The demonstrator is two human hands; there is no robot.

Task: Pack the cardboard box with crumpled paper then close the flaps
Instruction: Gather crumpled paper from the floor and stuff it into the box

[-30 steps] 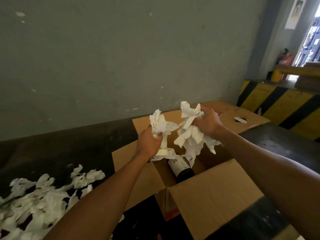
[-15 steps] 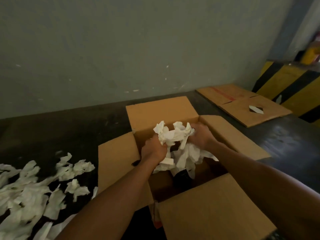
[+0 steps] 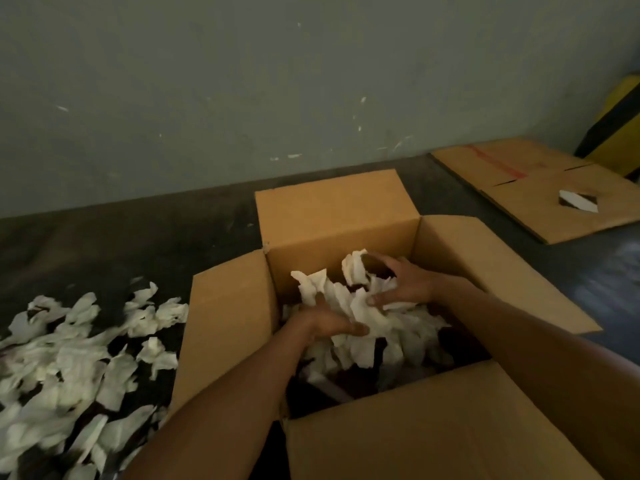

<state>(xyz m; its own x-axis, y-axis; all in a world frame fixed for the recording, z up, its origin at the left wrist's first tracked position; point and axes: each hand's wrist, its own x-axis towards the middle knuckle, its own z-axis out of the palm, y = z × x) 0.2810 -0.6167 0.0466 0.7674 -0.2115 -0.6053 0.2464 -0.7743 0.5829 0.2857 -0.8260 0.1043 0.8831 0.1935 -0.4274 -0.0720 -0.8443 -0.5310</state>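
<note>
An open brown cardboard box [image 3: 332,216] stands on the dark floor with all its flaps spread outward. White crumpled paper [image 3: 360,317] lies inside it. Both hands are down in the box on that paper. My left hand [image 3: 329,322] rests on the near-left side of the wad, fingers stretched across it. My right hand [image 3: 401,282] lies on the far-right side with fingers spread and loosely bent over the paper. Whatever sits under the paper is dark and hidden.
A heap of loose crumpled paper [image 3: 69,358] covers the floor left of the box. A flattened cardboard sheet [image 3: 540,195] lies at the back right near a yellow-and-black striped barrier [image 3: 620,133]. A grey wall [image 3: 277,81] runs close behind the box.
Both hands came down from above the box into it with the paper wads, and their grip loosened into spread fingers on the paper. The dark bottle seen earlier is now covered.
</note>
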